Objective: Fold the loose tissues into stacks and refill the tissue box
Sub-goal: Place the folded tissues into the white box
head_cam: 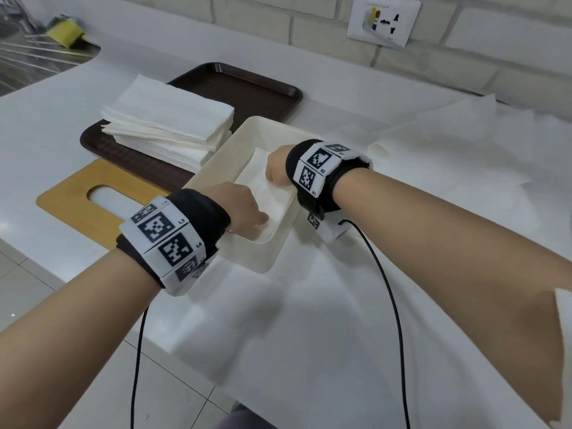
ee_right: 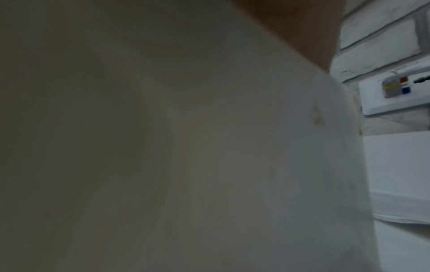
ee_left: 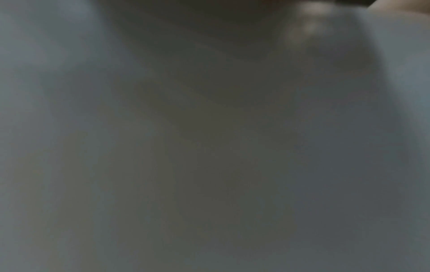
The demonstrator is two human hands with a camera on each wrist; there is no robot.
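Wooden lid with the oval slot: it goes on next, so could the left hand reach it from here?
Probably yes: the wooden lid lies uncovered just beside the left hand.

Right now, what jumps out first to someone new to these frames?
Both hands, the left hand and the right hand, reach down into the open cream plastic tissue box at centre, onto the white tissues inside. Left of it, a tall stack of folded white tissues sits on a dark brown tray, with the slotted wooden lid nearer.
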